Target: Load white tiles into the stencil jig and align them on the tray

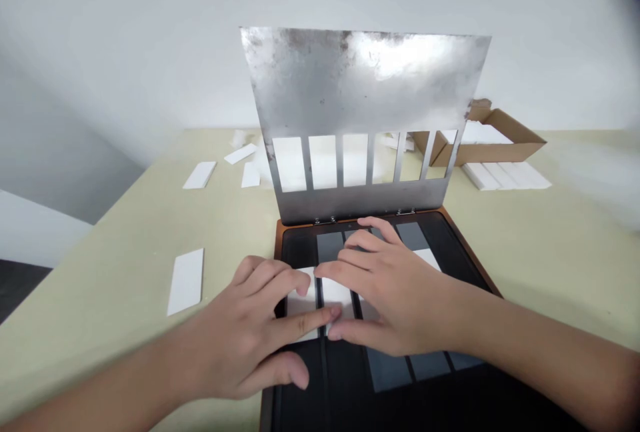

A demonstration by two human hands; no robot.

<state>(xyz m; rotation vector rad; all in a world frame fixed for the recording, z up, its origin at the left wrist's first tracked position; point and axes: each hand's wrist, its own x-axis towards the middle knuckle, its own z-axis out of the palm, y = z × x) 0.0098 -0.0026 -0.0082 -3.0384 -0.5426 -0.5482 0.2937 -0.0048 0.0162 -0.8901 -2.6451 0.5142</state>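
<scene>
My left hand (245,332) and my right hand (385,292) lie side by side over a black tray (455,259) with an orange-brown edge. Their fingers rest on white rectangular strips, one (301,304) under my left fingertips and another (336,293) between both hands. A third white strip (427,258) shows past my right fingers. Grey rectangular panels (389,371) sit in the tray below my hands. Behind the tray, a scuffed metal plate (360,79) with a row of rectangular slots stands upright on hinges (325,219). My hands hide the middle of the tray.
Loose white strips lie on the cream table (95,332), left of the tray, including one (186,281) nearby and others (199,175) farther back. A cardboard box (500,142) holds more white pieces at the back right, beside a row of strips (505,175).
</scene>
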